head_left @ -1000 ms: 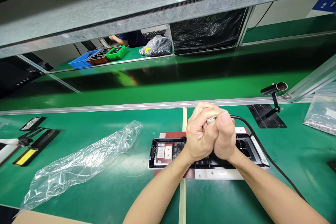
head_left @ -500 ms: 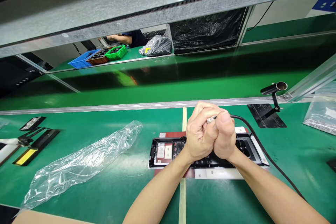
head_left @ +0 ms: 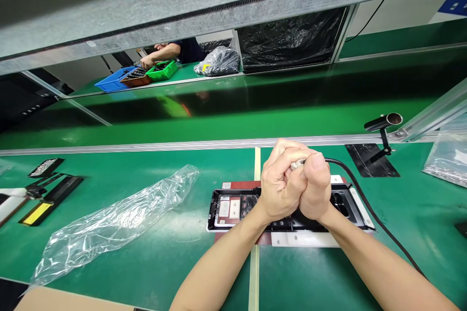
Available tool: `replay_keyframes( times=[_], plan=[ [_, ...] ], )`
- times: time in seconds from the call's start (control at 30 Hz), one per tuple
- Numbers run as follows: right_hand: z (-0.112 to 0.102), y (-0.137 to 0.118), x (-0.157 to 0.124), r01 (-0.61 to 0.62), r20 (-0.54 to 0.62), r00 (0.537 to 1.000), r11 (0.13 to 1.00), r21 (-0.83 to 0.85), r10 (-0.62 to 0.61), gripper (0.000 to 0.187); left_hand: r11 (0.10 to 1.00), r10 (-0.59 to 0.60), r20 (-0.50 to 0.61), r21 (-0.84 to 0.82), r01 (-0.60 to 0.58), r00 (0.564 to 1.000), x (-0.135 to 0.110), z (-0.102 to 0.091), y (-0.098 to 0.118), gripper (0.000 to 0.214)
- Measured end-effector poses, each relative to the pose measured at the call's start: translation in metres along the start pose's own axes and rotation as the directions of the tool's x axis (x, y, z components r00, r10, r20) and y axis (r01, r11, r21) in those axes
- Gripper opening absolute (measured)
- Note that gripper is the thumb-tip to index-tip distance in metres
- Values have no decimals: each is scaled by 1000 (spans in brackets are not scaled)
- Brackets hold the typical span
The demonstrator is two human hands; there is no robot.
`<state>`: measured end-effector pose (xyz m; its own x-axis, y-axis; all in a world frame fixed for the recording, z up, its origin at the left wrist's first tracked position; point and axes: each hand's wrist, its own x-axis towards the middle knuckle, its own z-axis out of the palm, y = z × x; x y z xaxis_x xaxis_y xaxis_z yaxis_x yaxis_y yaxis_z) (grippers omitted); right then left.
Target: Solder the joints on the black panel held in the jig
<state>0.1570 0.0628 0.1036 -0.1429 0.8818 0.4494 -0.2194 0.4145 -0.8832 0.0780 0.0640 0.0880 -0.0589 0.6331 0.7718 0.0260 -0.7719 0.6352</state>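
Observation:
My left hand (head_left: 280, 185) and my right hand (head_left: 316, 188) are clasped together round a corded tool, of which only the metal tip (head_left: 296, 165) and the black cable (head_left: 368, 206) show. Both fists hover over a black plastic housing (head_left: 233, 208) that lies in a red and white fixture (head_left: 306, 239) on the green bench. The tool's working end is hidden behind my hands.
A crumpled clear plastic bag (head_left: 113, 226) lies to the left. Black and yellow parts (head_left: 40, 211) sit at the far left. A black tool holder on a stand (head_left: 382, 122) is at the right, with a bag (head_left: 447, 160) beyond. Another person's arm (head_left: 160, 54) reaches into coloured bins (head_left: 136, 74) across the conveyor.
My hands stay clasped over the housing. The view has shifted slightly. The other person's arm has reached further toward the bins.

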Motion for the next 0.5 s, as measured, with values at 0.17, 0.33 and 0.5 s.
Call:
replay_keyframes(
  times=[0.17,0.33,0.5],
  plan=[
    [0,-1,0,-6,-31,999,1000,6,6,52,1000,14,-1,-13,-15,1000,1,0,0,35],
    [-2,2,-1,-16,-11,1000,1000,-14,16,54,1000,7,1,-6,-7,1000,1,0,1,34],
    [-2,2,-1,-10,-8,1000,1000,-23,9,54,1000,16,-4,-12,-16,1000,1,1,1,32]
  ],
)
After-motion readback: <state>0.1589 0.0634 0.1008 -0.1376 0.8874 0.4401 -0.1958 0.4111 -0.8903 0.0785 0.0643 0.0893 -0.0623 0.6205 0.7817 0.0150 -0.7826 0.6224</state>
